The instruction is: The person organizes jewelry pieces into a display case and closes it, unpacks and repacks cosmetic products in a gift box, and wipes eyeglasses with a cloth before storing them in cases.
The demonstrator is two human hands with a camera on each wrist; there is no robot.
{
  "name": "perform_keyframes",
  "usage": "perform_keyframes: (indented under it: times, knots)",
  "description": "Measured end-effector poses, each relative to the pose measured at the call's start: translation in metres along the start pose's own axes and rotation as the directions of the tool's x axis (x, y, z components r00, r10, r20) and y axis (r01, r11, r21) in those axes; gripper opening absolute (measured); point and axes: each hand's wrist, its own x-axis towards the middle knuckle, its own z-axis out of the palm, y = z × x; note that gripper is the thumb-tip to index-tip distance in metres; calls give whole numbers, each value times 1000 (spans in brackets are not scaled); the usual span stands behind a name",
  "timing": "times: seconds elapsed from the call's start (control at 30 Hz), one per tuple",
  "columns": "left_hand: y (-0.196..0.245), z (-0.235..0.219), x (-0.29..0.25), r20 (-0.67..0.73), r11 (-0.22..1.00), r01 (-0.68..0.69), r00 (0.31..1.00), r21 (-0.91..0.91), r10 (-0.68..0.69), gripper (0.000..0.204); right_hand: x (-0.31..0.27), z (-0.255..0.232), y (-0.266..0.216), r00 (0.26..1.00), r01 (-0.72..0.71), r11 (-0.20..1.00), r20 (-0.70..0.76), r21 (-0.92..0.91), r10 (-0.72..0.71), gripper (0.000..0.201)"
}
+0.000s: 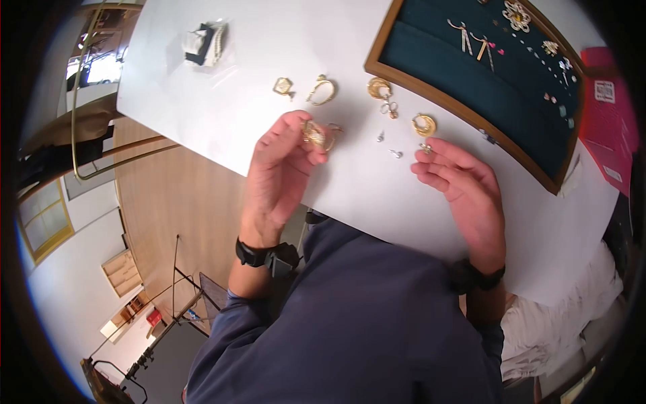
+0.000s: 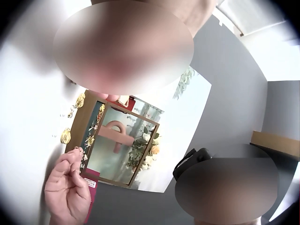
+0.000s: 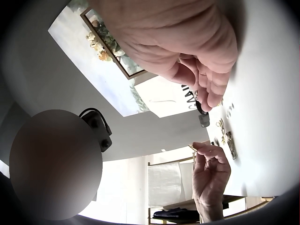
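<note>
My left hand (image 1: 277,165) is raised at the table's near edge, pinching a gold jewelry piece (image 1: 315,135) between thumb and fingers. In the right wrist view that left hand (image 3: 211,176) holds a thin gold part (image 3: 192,147) at its fingertips. To the right, my right hand (image 1: 468,192) pinches a small gold piece (image 1: 425,149) just below a gold hoop earring (image 1: 424,125). The left wrist view shows the right hand (image 2: 69,190) with its fingertips together beside the case. Two small silver pieces (image 1: 381,137) (image 1: 396,154) lie between the hands.
A wooden case (image 1: 464,111) with dark green lining holds several earrings at the upper right, beside a pink box (image 1: 605,114). Gold hoops (image 1: 379,88), a gold bracelet-like ring (image 1: 321,91) and a hexagonal gold piece (image 1: 282,85) lie beyond the hands. A clear bag (image 1: 205,46) is upper left.
</note>
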Motion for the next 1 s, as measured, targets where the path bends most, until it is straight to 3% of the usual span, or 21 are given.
perform_keyframes:
  times: [0.07, 0.27, 0.4, 0.5, 0.63, 0.73, 0.97, 1.0]
  knots:
    - [-1, -5, 1, 19, 999, 8, 1000, -45, -7, 24, 0, 1, -1, 1000, -3, 1000, -2, 10, 3, 39]
    - [-2, -11, -5, -141, 972, -106, 981, 207, 137, 28, 0, 5, -2, 1000, -25, 1000, -14, 15, 25, 39]
    - [-1, -17, -8, -201, 965, -151, 960, 217, 195, 28, 1, 7, 1, 1000, 8, 1000, -15, -1, -8, 35]
    - [4, -26, -8, -301, 961, -252, 913, 114, 275, 27, 2, -1, 9, 999, 43, 998, 9, 36, -44, 28]
    - [7, -40, -10, -288, 965, -259, 927, -36, 238, 26, 5, -4, 13, 994, 52, 978, 83, 201, -70, 17]
    - [3, -43, -11, -276, 961, -253, 937, -114, 214, 26, 4, 2, 13, 997, 54, 975, 39, 214, -64, 15]
    - [3, -43, -14, -349, 959, -258, 915, -116, 204, 23, 3, 0, 14, 998, 55, 982, -21, 179, -52, 12]
    - [2, -44, -13, -337, 965, -257, 914, -49, 226, 22, 3, 0, 14, 998, 51, 982, -31, 183, -46, 12]
